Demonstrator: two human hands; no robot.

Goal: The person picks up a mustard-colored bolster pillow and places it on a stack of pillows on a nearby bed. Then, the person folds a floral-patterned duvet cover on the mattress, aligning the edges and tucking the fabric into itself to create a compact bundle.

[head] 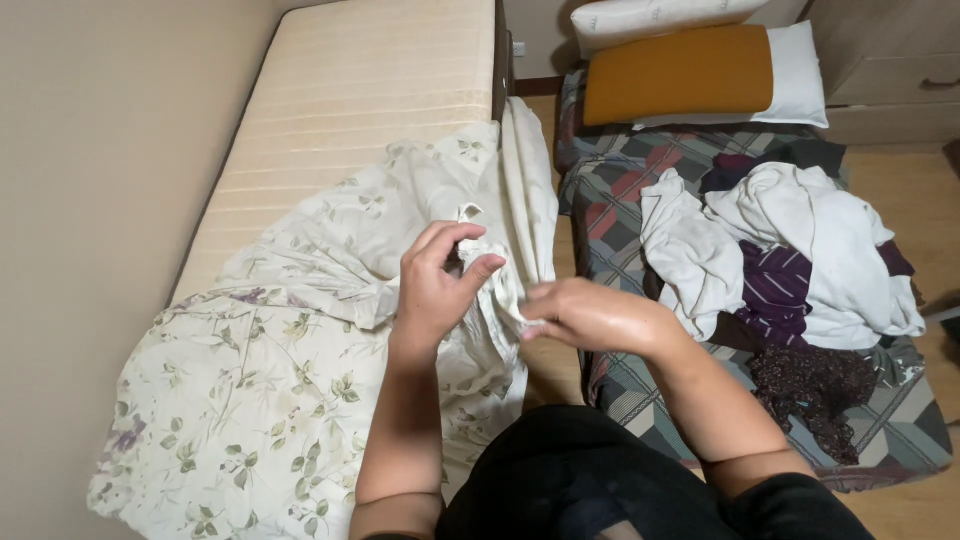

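A white bed cover with a leaf and flower print (270,380) lies spread over the near part of a bare cream mattress (360,90). My left hand (440,285) pinches a bunched edge of this cover between thumb and fingers, lifted off the mattress. My right hand (590,315) grips the same edge just to the right, fingers closed on the cloth. The edge hangs over the mattress's right side, above the gap between the two beds.
A second, lower bed with a patterned dark sheet (630,180) stands on the right, bearing a pile of white, purple and dark clothes (790,270). An orange pillow (680,75) and white pillows lie at its head. A wall runs along the left; wooden drawers (900,90) stand far right.
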